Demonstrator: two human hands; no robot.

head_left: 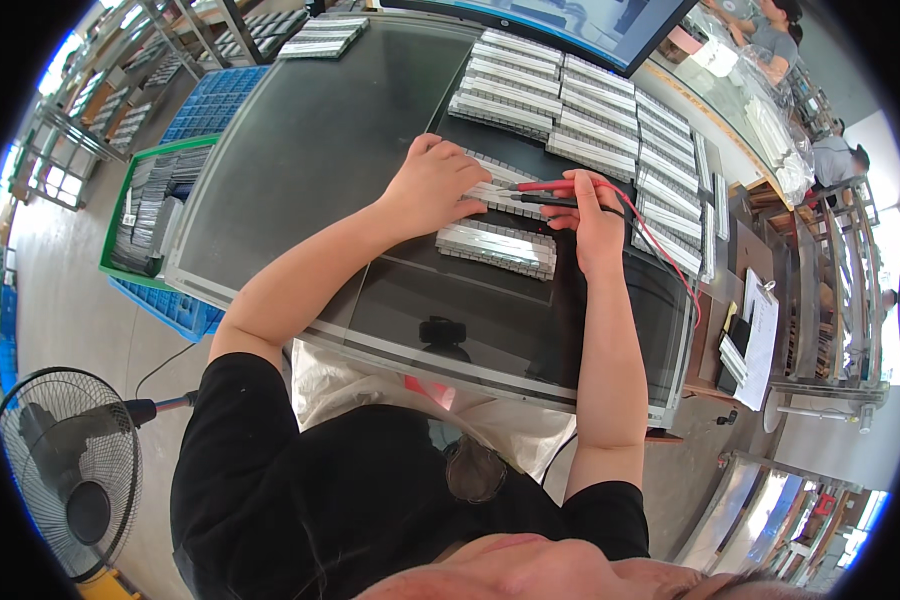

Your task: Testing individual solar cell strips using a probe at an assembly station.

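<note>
My left hand (436,186) lies flat, fingers spread, on a row of silver rectangular cells (490,186) on the dark glass-topped bench (310,170). My right hand (594,216) grips a red test probe (555,185) and a black test probe (550,201) side by side, their tips pointing left onto the same row next to my left fingers. Red and black leads (670,262) trail from the probes toward the bench's right edge. A second row of silver cells (497,248) lies just in front of both hands.
Several more rows of silver cells (570,105) fill the far right of the bench. A green crate (150,205) with grey parts over blue trays stands at left. A floor fan (65,470) is at lower left, a clipboard (760,340) at right. Other people sit far right.
</note>
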